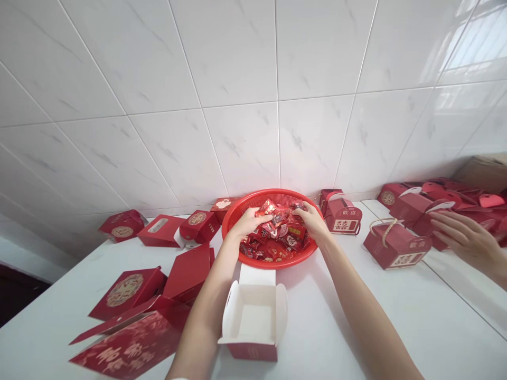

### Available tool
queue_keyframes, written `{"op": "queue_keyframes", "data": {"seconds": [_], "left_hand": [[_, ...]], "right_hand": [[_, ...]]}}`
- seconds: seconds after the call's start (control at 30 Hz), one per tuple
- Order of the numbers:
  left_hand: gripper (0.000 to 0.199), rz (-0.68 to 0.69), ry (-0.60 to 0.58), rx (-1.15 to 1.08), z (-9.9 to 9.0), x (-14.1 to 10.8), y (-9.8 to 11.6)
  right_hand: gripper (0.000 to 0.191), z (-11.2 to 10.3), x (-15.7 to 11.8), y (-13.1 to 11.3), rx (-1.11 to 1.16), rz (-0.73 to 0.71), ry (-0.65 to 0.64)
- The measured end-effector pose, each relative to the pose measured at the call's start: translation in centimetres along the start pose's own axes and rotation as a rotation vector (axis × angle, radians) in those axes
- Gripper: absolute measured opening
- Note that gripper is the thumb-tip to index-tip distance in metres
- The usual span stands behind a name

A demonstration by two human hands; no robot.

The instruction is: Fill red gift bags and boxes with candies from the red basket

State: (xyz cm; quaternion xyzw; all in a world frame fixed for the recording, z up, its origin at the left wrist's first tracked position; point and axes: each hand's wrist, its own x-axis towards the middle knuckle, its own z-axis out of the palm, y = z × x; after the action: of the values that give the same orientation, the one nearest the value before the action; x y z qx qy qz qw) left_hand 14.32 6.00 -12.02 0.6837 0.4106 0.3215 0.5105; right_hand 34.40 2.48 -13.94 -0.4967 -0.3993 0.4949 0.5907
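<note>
A red plastic basket (273,264) full of red-wrapped candies (291,243) stands against the tiled wall. Over its left part, my left hand (253,220) has its fingers curled round some wrapped candies. On the other side of the pile, my right hand (312,219) grips more candies between thumb and fingers. Between my forearms, in front of the basket, an open box (255,316) sits with its flaps spread; it is white inside, red outside, and nothing lies in it.
Red boxes (127,290) lie at the left. Closed gift boxes (344,214) stand right of the basket, one with a rope handle (396,245). Another person's hand (467,240) is beside more red boxes (459,195) at the far right.
</note>
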Motion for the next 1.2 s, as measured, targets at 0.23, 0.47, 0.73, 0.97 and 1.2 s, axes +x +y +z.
{"op": "queue_keyframes", "data": {"seconds": [0.23, 0.47, 0.73, 0.97, 1.2], "left_hand": [[0.027, 0.017, 0.204, -0.043, 0.5, -0.7, 1.3], [0.035, -0.042, 0.098, -0.095, 0.6, -1.2, 2.3], [0.052, -0.018, 0.013, -0.016, 0.5, -1.5, 2.3], [0.047, 0.03, -0.018, -0.076, 0.2, -1.0, 1.3], [0.041, 0.075, 0.003, -0.081, 0.0, -0.6, 0.6]], "right_hand": [[0.034, 0.1, -0.8, -0.8, 0.039, 0.134, -0.132], [0.043, 0.0, -1.6, -1.5, 0.109, 0.173, -0.299], [0.037, 0.1, -1.6, -1.2, -0.005, 0.108, -0.251], [0.033, 0.0, -0.9, -0.5, 0.067, 0.001, -0.14], [0.029, 0.1, -0.8, -0.7, 0.086, 0.028, -0.033]]}}
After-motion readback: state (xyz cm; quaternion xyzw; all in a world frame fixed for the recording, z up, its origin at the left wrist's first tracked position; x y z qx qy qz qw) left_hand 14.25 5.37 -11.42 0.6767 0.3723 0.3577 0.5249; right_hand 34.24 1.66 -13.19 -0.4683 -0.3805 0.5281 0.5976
